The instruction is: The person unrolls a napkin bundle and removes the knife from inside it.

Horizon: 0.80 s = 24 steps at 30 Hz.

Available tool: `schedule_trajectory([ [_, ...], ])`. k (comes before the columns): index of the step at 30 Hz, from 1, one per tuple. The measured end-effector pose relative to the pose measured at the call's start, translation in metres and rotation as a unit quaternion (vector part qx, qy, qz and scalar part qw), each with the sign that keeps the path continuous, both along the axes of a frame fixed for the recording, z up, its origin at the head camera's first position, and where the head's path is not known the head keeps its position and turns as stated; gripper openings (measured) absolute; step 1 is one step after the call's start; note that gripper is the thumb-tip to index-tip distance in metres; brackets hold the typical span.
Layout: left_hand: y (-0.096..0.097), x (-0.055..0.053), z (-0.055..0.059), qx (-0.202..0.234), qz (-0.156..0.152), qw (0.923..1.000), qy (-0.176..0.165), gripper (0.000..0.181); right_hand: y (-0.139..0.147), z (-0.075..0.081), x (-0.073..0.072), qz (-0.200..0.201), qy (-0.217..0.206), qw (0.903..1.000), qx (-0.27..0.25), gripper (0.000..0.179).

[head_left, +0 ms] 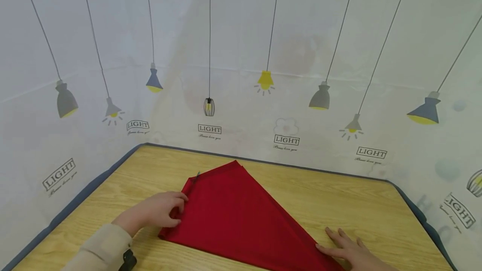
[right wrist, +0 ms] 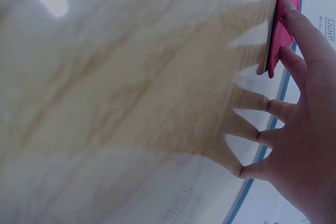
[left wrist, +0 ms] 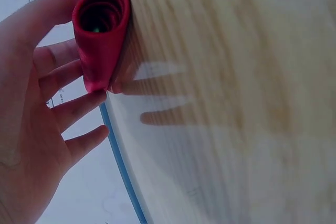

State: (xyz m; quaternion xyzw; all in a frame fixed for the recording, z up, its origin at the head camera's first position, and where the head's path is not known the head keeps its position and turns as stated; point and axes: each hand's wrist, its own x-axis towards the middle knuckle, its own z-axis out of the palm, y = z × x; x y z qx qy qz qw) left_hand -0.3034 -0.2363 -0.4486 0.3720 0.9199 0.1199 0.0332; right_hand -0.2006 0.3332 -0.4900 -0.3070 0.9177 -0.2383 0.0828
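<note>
"Where's the red cloth [head_left: 226, 221]?"

"On the surface [head_left: 380, 208], lower middle of the frame, its left edge wound into a hollow roll [left wrist: 97, 59]."

"And the hands?"

"The left hand [head_left: 162, 210] grips that roll between thumb and fingers, probably so it can't loosen. The right hand [head_left: 350, 250], lower right, lies with fingers spread, its thumb touching the cloth's slanting edge."

"Why there?"

"I'd judge that light touch keeps the narrow end flat and steady opposite the roll."
</note>
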Motion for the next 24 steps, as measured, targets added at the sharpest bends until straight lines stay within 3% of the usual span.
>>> schedule_trajectory([
  [3,-0.001,0.000,0.001,-0.002,0.006,1.0000,-0.006,0.021,0.000,0.001,0.000,0.000,-0.002,1.0000,0.002,0.060],
  [9,-0.006,-0.001,0.000,-0.002,0.005,0.9999,-0.014,0.019,-0.002,0.003,0.001,-0.002,-0.010,0.9999,0.008,0.059],
  [16,-0.010,-0.002,-0.001,-0.007,0.027,0.9990,-0.034,0.019,-0.001,0.003,0.002,-0.003,-0.011,0.9999,0.006,0.059],
  [24,-0.017,-0.003,-0.003,-0.008,0.029,0.9993,-0.021,0.020,-0.001,0.002,0.002,-0.010,-0.013,0.9998,0.007,0.058],
])
